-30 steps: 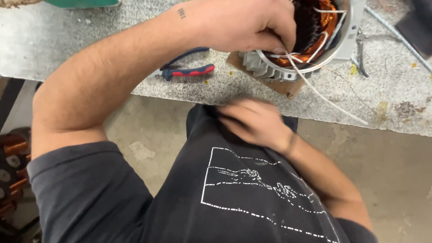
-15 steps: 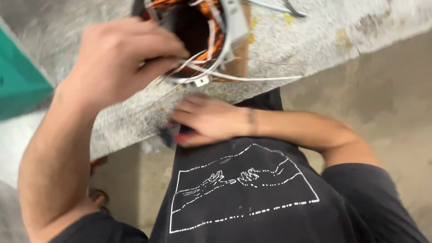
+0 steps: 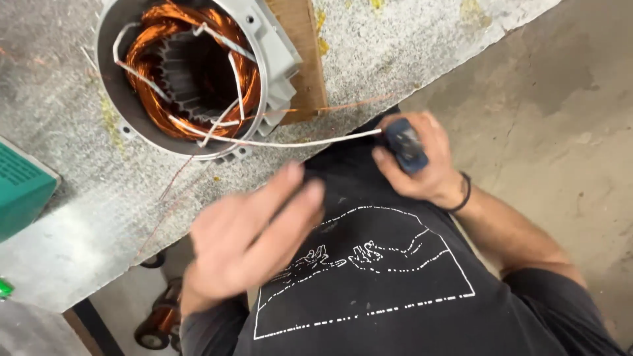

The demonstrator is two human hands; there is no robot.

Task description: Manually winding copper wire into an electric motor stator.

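A grey motor stator [image 3: 277, 46] with copper windings [image 3: 148, 59] lies on its side on the speckled bench [image 3: 395, 46], its opening facing me. A long white lead wire [image 3: 297, 142] runs from it toward my body. My right hand [image 3: 432, 175], with a dark band at the wrist, grips a blue-handled hand tool [image 3: 405, 145] at the free end of that wire. My left hand [image 3: 254, 231] is blurred in mid-air below the bench edge, in front of my black shirt. Its fingers are stretched out and hold nothing.
A wooden block [image 3: 300, 53] lies under the stator's right side. A green box [image 3: 20, 191] sits at the left of the bench. Thin loose copper strands trail over the bench edge. Spools of copper wire [image 3: 161, 323] stand on the concrete floor under the bench.
My left hand has come off the stator and dropped below the bench edge. My right hand has taken the blue-handled tool from the bench edge and brought it to the white wire's end.
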